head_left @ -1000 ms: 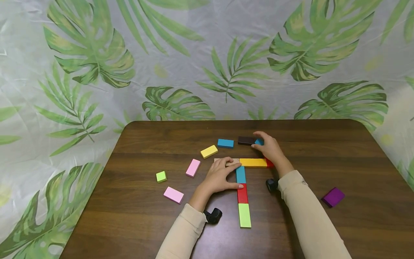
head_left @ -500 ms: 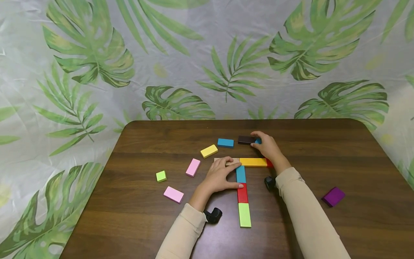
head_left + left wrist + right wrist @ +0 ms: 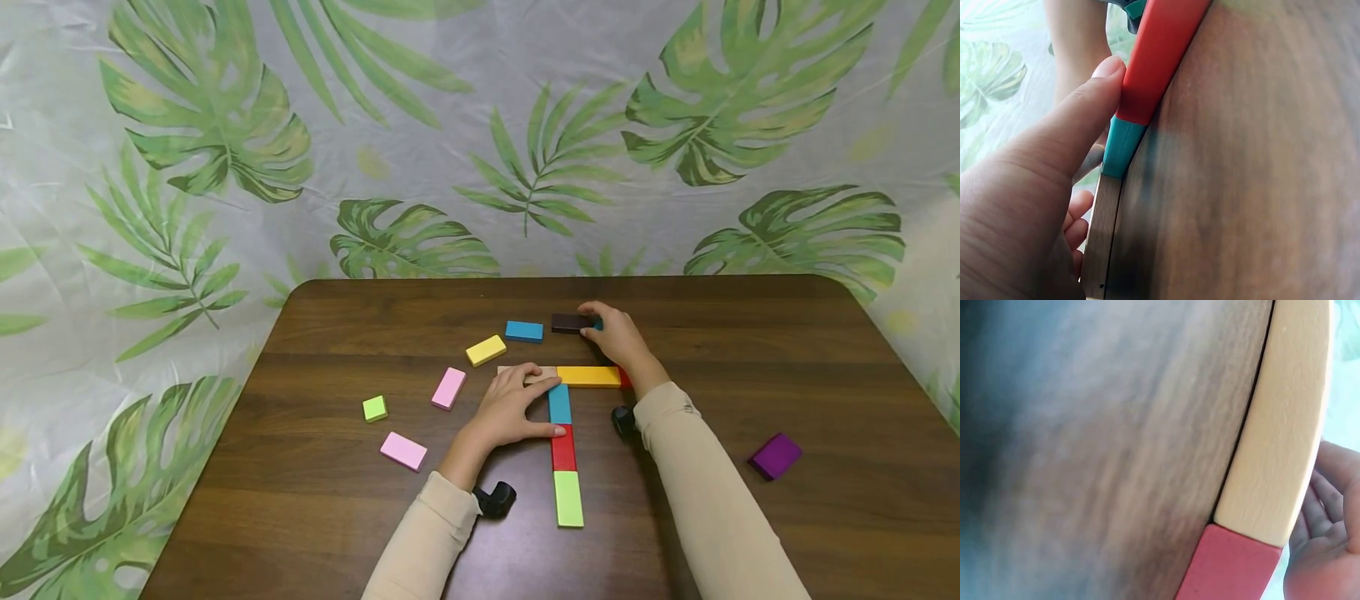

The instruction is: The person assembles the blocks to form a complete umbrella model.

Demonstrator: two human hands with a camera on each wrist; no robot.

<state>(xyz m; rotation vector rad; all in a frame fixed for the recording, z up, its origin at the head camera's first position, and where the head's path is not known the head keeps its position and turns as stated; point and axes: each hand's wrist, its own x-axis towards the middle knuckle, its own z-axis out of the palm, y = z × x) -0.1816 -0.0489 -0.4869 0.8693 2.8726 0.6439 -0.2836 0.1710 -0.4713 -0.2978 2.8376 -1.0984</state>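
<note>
In the head view, my left hand [image 3: 510, 408] rests on a T-shaped layout of flat blocks. Its fingers lie over the pale wooden block [image 3: 546, 372] and its thumb touches the red block [image 3: 563, 450]. A blue block [image 3: 559, 403] sits between finger and thumb, and a lime green block [image 3: 568, 500] ends the stem. Behind the layout, my right hand [image 3: 618, 340] pinches a mostly hidden blue block [image 3: 598, 322] at the right end of a dark brown block [image 3: 566, 323]. The right wrist view shows a yellow block [image 3: 1279, 419] beside my curled fingers.
A second red block [image 3: 625, 377], partly behind my right wrist, ends the top bar. Loose blocks lie around: blue [image 3: 524, 332], yellow [image 3: 486, 351], two pink [image 3: 448, 389], a small green one [image 3: 374, 408] and purple [image 3: 776, 457] at right. A patterned curtain [image 3: 405, 142] hangs behind the table.
My right hand has shifted slightly left with the blue block, toward the dark brown block, and hides more of it. My left hand stays in place.
</note>
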